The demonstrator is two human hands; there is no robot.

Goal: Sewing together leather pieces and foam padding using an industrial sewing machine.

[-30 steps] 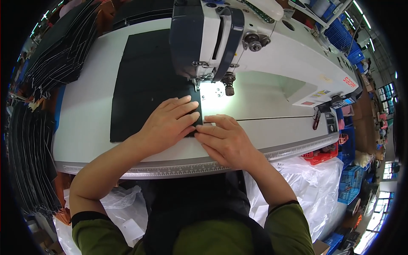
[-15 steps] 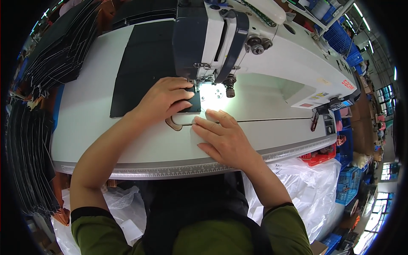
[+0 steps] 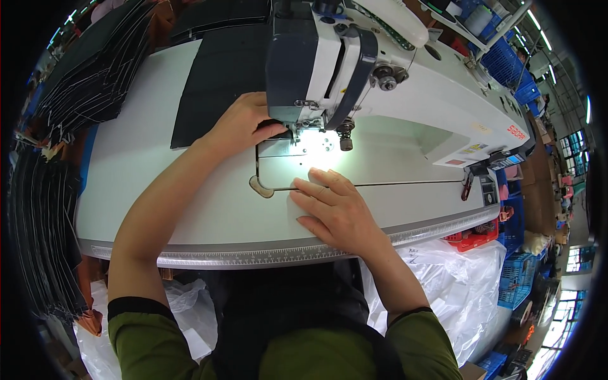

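A flat black panel [image 3: 212, 82], which looks like fabric or leather, lies under the head of a white and dark sewing machine [image 3: 324, 69]. My left hand [image 3: 246, 125] is closed on its near right part, with the thumb pointing at the presser foot [image 3: 309, 124]. The machine head hides the other fingertips. On the white table [image 3: 209, 218], just in front of the lit needle plate [image 3: 320, 147], my right hand [image 3: 334, 208] lies flat with its fingers apart, holding nothing.
Tall stacks of black panels [image 3: 82, 69] stand at the left. A ruler strip [image 3: 253, 258] runs along the table's front edge. Below at the right are clear plastic sheeting [image 3: 437, 278], a red basket [image 3: 472, 237] and a blue crate [image 3: 517, 278].
The black panel and my left hand have moved away from me, baring the table and slot in front of the needle. My right hand stays almost in place.
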